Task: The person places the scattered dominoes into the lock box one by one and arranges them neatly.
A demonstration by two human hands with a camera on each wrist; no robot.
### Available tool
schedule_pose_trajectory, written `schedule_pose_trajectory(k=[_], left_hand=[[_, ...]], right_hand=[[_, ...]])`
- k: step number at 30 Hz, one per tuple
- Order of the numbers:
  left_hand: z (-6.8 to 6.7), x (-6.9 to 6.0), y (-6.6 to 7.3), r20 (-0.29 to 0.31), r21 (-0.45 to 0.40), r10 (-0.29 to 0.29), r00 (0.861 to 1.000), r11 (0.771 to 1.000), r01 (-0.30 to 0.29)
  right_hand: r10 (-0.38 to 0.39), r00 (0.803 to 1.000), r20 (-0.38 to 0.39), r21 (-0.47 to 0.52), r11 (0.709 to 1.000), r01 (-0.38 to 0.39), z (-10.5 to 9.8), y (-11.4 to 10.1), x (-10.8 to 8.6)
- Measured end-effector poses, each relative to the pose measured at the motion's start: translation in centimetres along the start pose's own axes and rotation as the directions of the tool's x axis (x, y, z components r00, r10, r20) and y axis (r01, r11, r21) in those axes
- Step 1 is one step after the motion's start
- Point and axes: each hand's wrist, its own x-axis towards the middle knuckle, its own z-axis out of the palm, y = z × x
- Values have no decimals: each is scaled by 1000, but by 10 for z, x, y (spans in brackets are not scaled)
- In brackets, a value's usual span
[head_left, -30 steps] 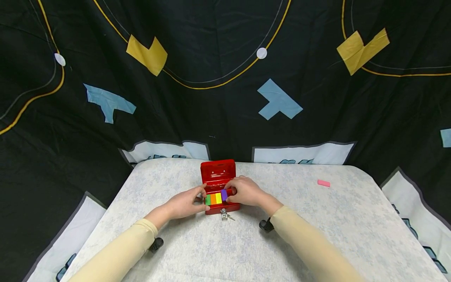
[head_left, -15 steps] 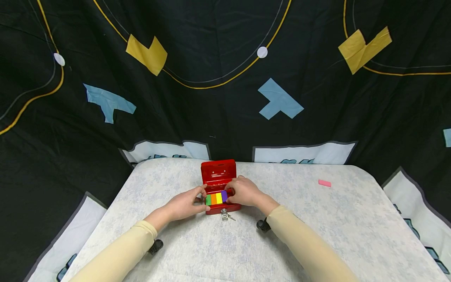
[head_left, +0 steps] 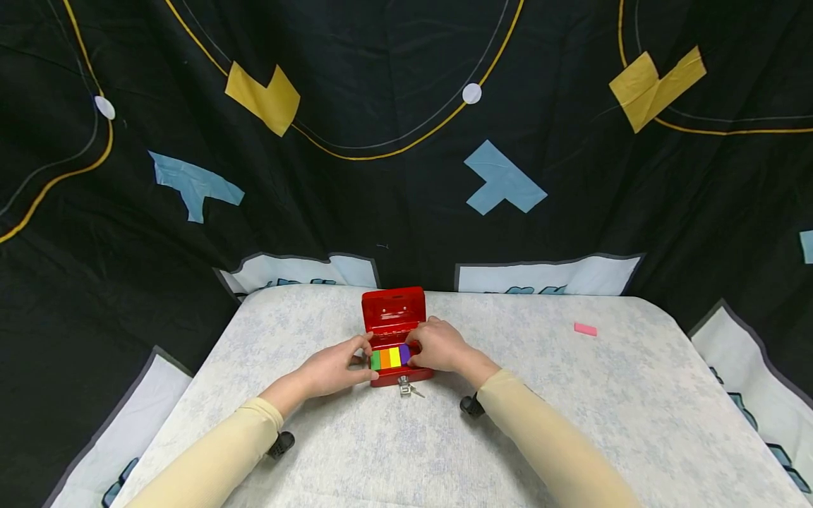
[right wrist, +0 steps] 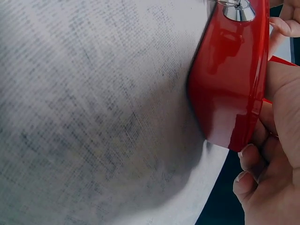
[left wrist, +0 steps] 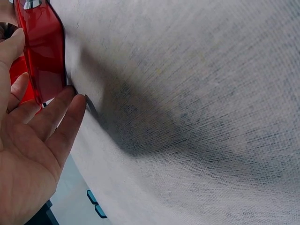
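A red cash box (head_left: 384,382) stands on the table with its lid raised. In it a green block (head_left: 375,360), an orange block (head_left: 384,359), a yellow block (head_left: 395,358) and a purple block (head_left: 405,354) lie side by side. My right hand (head_left: 441,346) reaches over the box's right side, thumb and index finger at the purple block's ends. At the left side, my left hand (head_left: 333,365) holds the box, thumb over the front rim and other fingers along the outer wall, as the left wrist view shows. The right wrist view hides the blocks behind the front wall (right wrist: 229,79).
A lock with a key (head_left: 405,386) sits on the box front. A pink block (head_left: 585,329) lies on the table's (head_left: 508,324) far right. Behind hangs a dark patterned curtain (head_left: 406,212).
The purple block has tilted down flat and settled lower beside the yellow one, my right hand following slightly. My left hand has stayed in place.
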Motion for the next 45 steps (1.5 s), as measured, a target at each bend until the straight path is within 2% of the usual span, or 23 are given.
schedule_pose_trajectory(k=[10, 45], left_hand=[[-1, 0, 1, 10, -3, 8, 1000, 1000, -8], [0, -1, 0, -5, 40, 4, 1000, 999, -3]], right_hand=[[1, 1000, -2, -26, 1000, -1, 1, -2, 1], [3, 1000, 7, -26, 1000, -3, 5, 0, 2]])
